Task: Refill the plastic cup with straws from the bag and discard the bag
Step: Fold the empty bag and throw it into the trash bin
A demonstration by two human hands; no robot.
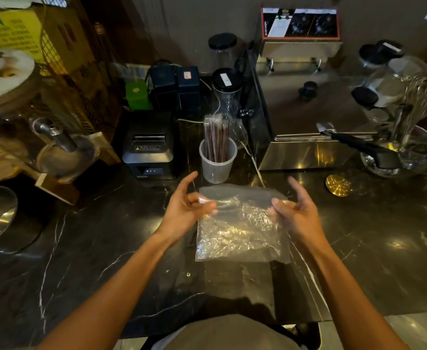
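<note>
Now both forearms outstretched, left hand [185, 207] and right hand [293, 208] each in a pinching grip on the bag [240, 226].

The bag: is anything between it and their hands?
No. Both the left hand and the right hand already pinch the clear bag by its sides; nothing visible lies between them.

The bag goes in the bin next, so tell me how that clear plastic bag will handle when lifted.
The bag is thin, crinkled film that looks empty, so probably floppy and very light. Its glossy surface may slip, though the left hand and right hand hold its upper corners. It should scrunch up easily.
</note>
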